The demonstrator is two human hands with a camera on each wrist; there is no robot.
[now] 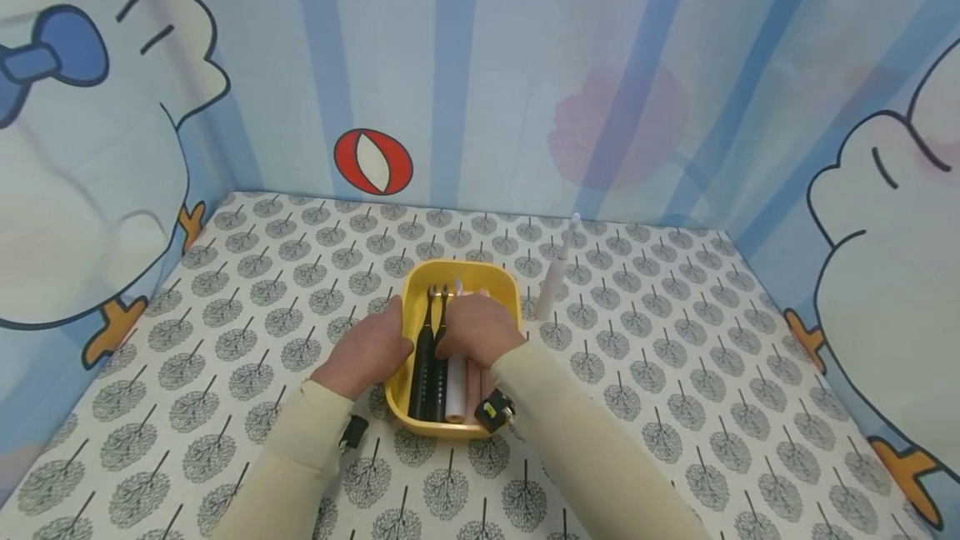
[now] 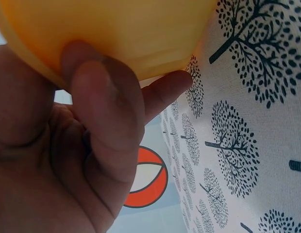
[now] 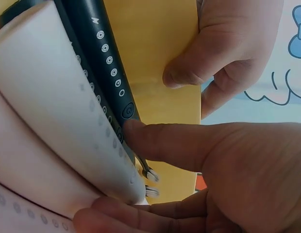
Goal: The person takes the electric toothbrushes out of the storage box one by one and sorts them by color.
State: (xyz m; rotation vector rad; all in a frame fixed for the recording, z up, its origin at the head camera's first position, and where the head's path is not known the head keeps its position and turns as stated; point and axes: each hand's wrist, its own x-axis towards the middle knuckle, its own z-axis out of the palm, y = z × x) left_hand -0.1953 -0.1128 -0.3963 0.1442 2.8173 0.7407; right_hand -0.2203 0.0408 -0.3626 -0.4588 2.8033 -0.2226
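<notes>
A yellow box (image 1: pixel 457 431) holds several electric toothbrushes lying side by side. On its left are two black toothbrushes (image 1: pixel 422 365), then a white toothbrush (image 1: pixel 456 394) and pink ones (image 1: pixel 473 394). My left hand (image 1: pixel 369 350) grips the box's left wall, thumb inside and fingers outside, as the left wrist view also shows. My right hand (image 1: pixel 478 327) reaches into the box from above. In the right wrist view its thumb (image 3: pixel 160 143) lies beside a black toothbrush's button, its fingers on the other side, with the upper end of the white toothbrush (image 3: pixel 63 92) between them.
Another white toothbrush (image 1: pixel 553 283) lies on the cloth right of the box, head pointing to the back. A tree-patterned cloth (image 1: pixel 262 340) covers the table. Behind and at both sides hang cartoon-printed curtains (image 1: pixel 495 65).
</notes>
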